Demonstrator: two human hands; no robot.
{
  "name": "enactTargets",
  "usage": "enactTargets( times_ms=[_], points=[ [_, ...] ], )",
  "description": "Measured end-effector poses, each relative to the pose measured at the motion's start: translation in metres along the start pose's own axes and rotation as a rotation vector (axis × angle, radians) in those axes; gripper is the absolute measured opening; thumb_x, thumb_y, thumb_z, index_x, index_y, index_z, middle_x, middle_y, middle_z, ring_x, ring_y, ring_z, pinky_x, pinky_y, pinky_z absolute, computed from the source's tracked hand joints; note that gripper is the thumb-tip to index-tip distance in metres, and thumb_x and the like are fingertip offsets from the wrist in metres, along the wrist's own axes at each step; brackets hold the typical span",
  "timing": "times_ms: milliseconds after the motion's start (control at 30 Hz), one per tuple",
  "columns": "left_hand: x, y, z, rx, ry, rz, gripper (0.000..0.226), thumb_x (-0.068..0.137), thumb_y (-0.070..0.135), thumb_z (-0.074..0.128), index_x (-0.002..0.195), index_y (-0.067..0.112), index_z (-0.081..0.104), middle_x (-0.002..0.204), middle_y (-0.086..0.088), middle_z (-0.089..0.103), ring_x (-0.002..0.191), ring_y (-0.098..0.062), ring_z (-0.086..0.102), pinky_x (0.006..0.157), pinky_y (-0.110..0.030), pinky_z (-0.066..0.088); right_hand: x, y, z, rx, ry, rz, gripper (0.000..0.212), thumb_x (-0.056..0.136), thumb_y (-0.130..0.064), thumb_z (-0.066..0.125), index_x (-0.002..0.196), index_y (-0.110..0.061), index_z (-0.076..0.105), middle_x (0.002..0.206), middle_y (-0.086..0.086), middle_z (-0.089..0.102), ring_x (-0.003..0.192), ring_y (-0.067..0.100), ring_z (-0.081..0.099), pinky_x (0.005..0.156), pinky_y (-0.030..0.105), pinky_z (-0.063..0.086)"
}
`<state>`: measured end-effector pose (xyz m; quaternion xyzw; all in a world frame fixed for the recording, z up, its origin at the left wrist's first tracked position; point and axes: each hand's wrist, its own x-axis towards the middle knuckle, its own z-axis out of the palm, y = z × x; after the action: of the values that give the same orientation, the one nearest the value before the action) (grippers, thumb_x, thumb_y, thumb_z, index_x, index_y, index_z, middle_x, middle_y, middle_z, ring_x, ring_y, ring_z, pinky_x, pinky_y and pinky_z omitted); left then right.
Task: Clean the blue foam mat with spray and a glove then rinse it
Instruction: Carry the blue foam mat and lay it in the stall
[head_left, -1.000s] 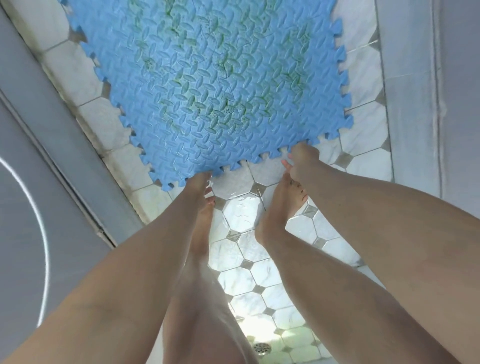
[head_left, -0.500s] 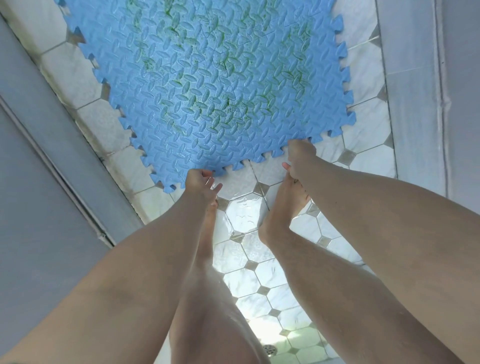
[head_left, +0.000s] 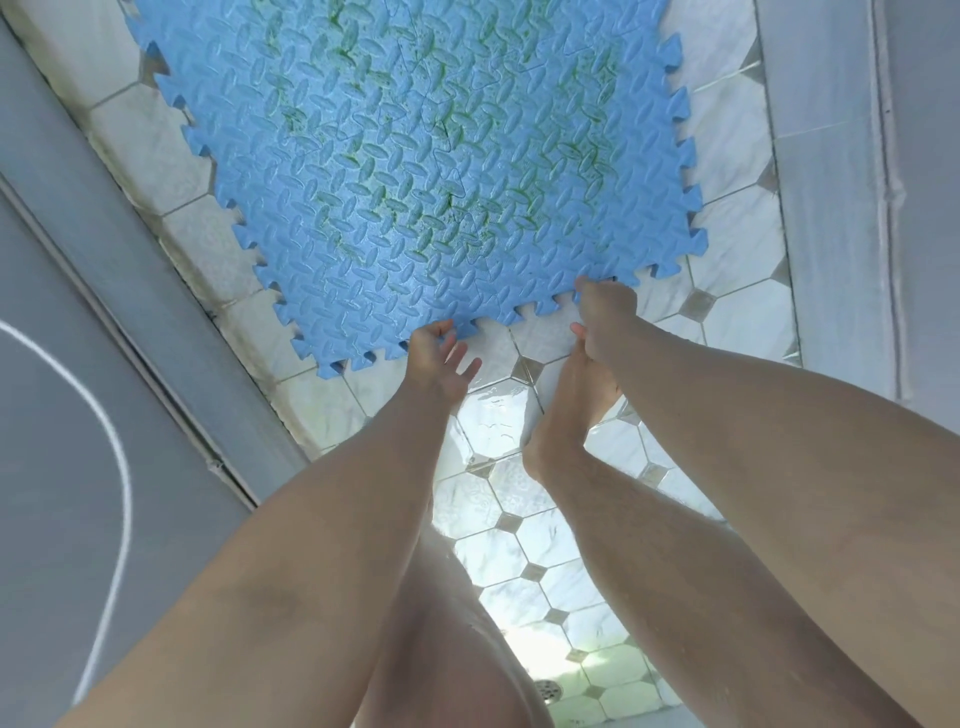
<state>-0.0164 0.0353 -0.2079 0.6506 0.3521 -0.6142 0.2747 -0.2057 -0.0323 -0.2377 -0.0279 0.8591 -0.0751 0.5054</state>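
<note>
The blue foam mat lies flat on the tiled shower floor, its embossed surface streaked with green stains around the middle. My left hand hovers at the mat's near toothed edge with fingers spread, holding nothing. My right hand is curled at the same edge, closer to the near right corner, fingers closed on a tab of the mat. No spray bottle or glove is in view.
Wet white octagonal tiles cover the floor. My bare foot stands just below my right hand. A drain sits at the bottom. A grey wall with a white cord runs along the left, another wall on the right.
My left hand has let go of the mat's edge and spread its fingers. My right hand stays curled at the edge.
</note>
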Motion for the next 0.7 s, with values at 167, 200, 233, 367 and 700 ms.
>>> enactTargets(
  times_ms=[167,200,233,367,700],
  points=[
    [-0.016,0.003,-0.017,-0.137,0.004,-0.014,0.012,0.095,0.02,0.061,0.092,0.011,0.054,0.115,-0.005,0.059,0.106,-0.021,0.059,0.108,-0.039,0.047,-0.006,0.007,-0.001,0.039,-0.013,-0.008,0.026,0.089,-0.032,0.074,0.075,-0.022,0.054,0.08,-0.002,0.058,0.075,0.019,0.055,0.08,0.035,0.05],
    [-0.017,0.005,-0.02,-0.143,0.002,-0.015,0.018,0.095,0.024,0.064,0.094,0.01,0.052,0.109,-0.006,0.059,0.1,-0.021,0.058,0.103,-0.037,0.049,-0.007,0.009,-0.002,0.037,-0.015,-0.021,0.025,0.089,-0.03,0.074,0.075,-0.022,0.055,0.079,-0.001,0.059,0.077,0.02,0.055,0.078,0.034,0.048],
    [-0.018,0.008,-0.024,-0.15,-0.002,-0.021,0.024,0.094,0.029,0.066,0.098,0.009,0.053,0.104,-0.006,0.059,0.094,-0.02,0.058,0.095,-0.035,0.05,-0.009,0.01,-0.004,0.05,-0.017,-0.039,0.021,0.09,-0.027,0.074,0.078,-0.02,0.059,0.079,-0.001,0.06,0.08,0.021,0.057,0.076,0.031,0.047],
    [-0.04,0.01,-0.032,-0.191,-0.027,-0.034,0.042,0.091,0.045,0.071,0.111,0.013,0.053,0.093,-0.008,0.053,0.078,-0.02,0.053,0.075,-0.034,0.049,-0.033,0.017,-0.017,0.288,0.106,-0.065,0.034,0.081,-0.018,0.084,0.111,-0.009,0.069,0.095,0.003,0.07,0.085,0.018,0.063,0.085,0.028,0.054],
    [-0.178,0.025,-0.049,0.06,-0.003,0.146,0.026,0.101,0.038,0.058,0.091,0.014,0.061,0.087,0.003,0.065,0.08,-0.01,0.062,0.067,-0.028,0.054,-0.155,0.024,-0.083,0.642,-0.213,0.062,0.015,0.094,-0.011,0.069,0.103,-0.02,0.061,0.069,-0.005,0.051,0.036,0.004,0.034,0.033,0.017,0.022]
  ],
)
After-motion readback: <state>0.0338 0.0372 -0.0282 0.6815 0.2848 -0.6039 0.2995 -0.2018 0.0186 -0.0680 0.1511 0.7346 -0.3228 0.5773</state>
